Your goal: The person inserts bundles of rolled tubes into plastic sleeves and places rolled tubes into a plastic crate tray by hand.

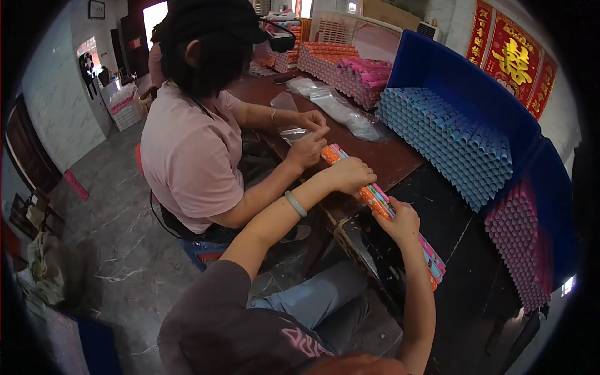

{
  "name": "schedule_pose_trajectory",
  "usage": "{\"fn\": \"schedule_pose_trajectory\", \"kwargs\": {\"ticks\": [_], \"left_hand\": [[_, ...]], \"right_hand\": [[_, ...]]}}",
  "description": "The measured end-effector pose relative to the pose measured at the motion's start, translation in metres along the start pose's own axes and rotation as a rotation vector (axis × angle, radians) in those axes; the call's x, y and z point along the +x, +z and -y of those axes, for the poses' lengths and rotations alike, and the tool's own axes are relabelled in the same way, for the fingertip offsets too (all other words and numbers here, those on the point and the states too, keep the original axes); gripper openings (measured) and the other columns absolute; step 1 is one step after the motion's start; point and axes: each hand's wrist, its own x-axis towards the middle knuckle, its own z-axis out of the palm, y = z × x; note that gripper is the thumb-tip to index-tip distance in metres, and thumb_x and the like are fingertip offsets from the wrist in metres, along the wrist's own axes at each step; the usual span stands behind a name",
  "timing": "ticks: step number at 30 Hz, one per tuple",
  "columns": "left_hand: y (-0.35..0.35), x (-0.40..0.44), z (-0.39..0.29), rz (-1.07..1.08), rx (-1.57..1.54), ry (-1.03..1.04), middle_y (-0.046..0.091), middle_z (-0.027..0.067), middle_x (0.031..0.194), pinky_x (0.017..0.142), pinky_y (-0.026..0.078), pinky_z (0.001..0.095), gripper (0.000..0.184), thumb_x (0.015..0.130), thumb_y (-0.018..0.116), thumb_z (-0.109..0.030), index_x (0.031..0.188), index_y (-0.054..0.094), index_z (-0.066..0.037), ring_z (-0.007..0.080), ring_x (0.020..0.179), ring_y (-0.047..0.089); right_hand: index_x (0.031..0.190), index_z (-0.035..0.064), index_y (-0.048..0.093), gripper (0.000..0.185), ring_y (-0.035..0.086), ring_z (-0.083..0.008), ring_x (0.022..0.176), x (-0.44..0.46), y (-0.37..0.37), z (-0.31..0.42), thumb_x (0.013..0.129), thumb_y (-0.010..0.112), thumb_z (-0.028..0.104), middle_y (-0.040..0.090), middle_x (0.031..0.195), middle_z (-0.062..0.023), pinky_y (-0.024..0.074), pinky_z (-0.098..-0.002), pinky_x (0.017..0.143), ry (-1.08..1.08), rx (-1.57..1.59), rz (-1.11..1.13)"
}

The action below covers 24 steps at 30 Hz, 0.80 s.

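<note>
You are in a small workshop, set up in what looks like a room of a house. You share the table [409,164] with a co-worker [194,147], who sits beside it. Work stock crowds the table: a blue bin [462,70] stacked with blue tubes [444,140], a pile of orange tubes [325,61], loose plastic bags [337,105]. The homely signs lie around the table: a red banner [515,59] on the wall behind it, and a wooden door [31,147] across the floor [125,244] from it.
</note>
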Motion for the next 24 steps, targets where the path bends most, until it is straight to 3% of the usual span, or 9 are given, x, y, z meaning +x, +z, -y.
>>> {"fn": "schedule_pose_trajectory", "kwargs": {"ticks": [5, 8, 19, 22, 24], "left_hand": [[0.0017, -0.0027, 0.0019, 0.013, -0.004, -0.026, 0.060, 0.0075, 0.078, 0.069, 0.048, 0.0378, 0.041, 0.058, 0.077, -0.033, 0.083, 0.056, -0.008, 0.0271, 0.078, 0.061], [0.0018, -0.0028, 0.0047, 0.007, -0.002, -0.035, 0.060, 0.0075, 0.078, 0.069, 0.048, 0.0379, 0.040, 0.058, 0.077, -0.032, 0.082, 0.056, -0.008, 0.0271, 0.079, 0.061], [0.0000, 0.0003, 0.0072, 0.006, 0.011, -0.023, 0.061, 0.0072, 0.078, 0.070, 0.048, 0.0376, 0.041, 0.056, 0.077, -0.030, 0.083, 0.056, -0.008, 0.0272, 0.079, 0.061], [-0.0007, 0.0020, 0.0086, 0.028, 0.025, -0.010, 0.061, 0.0071, 0.079, 0.070, 0.048, 0.0376, 0.041, 0.056, 0.077, -0.031, 0.083, 0.056, -0.008, 0.0269, 0.079, 0.061], [0.0003, 0.0026, 0.0099, 0.012, 0.037, 0.001, 0.063, 0.0081, 0.078, 0.070, 0.049, 0.0385, 0.045, 0.056, 0.077, -0.039, 0.081, 0.058, -0.007, 0.0272, 0.080, 0.063]], "right_hand": [[0.103, 0.0060, 0.064, 0.052, 0.064, -0.0318, 0.081, 0.0038, 0.0051, -0.0012, 0.066, 0.073, 0.041, 0.065, 0.084, -0.0169, 0.0510, -0.0409, 0.070, -0.035, -0.007, -0.018], [0.106, 0.0051, 0.064, 0.054, 0.064, -0.0313, 0.085, 0.0060, 0.0018, 0.0028, 0.067, 0.072, 0.041, 0.067, 0.091, -0.0157, 0.0505, -0.0393, 0.074, 0.012, -0.009, 0.027], [0.105, 0.0069, 0.064, 0.053, 0.064, -0.0316, 0.081, 0.0073, 0.0059, -0.0008, 0.066, 0.072, 0.042, 0.065, 0.085, -0.0168, 0.0511, -0.0411, 0.070, -0.016, -0.019, -0.032], [0.105, 0.0065, 0.064, 0.053, 0.064, -0.0313, 0.081, 0.0074, 0.0061, -0.0020, 0.066, 0.072, 0.042, 0.065, 0.086, -0.0166, 0.0510, -0.0408, 0.070, -0.024, -0.024, -0.042], [0.105, 0.0063, 0.064, 0.053, 0.064, -0.0310, 0.082, 0.0071, 0.0045, -0.0006, 0.066, 0.072, 0.041, 0.065, 0.086, -0.0164, 0.0509, -0.0407, 0.070, -0.020, -0.027, -0.042]]}}
